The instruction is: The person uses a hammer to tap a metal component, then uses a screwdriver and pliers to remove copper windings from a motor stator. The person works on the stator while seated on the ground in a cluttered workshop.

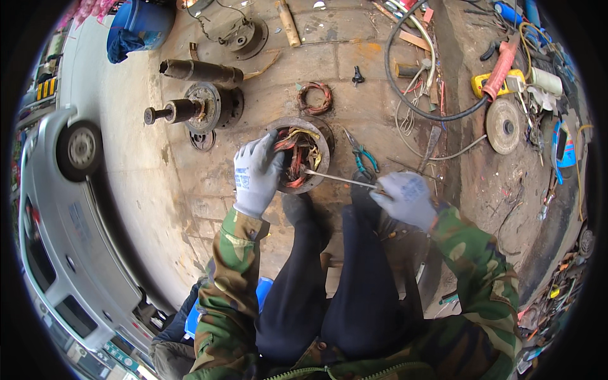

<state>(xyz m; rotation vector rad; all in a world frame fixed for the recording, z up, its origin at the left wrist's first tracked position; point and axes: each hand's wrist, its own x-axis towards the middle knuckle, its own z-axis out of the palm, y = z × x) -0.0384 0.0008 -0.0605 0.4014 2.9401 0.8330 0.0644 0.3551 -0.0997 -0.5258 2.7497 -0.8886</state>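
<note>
At the upper left of the frame stands a blue bucket [144,20], with a silver car [60,209] along the left edge. Below the bucket lies a dark shafted rotor [196,107]. Green-handled pliers [362,155] lie near the centre, a copper wire coil [315,98] above them. At upper right sit a black cable loop [411,95], a grinding disc [503,125] and what may be a yellow meter [497,82].

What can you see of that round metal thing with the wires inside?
The stator is a rusty, dirty metal ring lying flat on the paved ground, open side up. Tangled copper-red and yellowish wires fill it. The gloved left hand grips its near rim. A thin rod held by the right hand pokes in.
</note>
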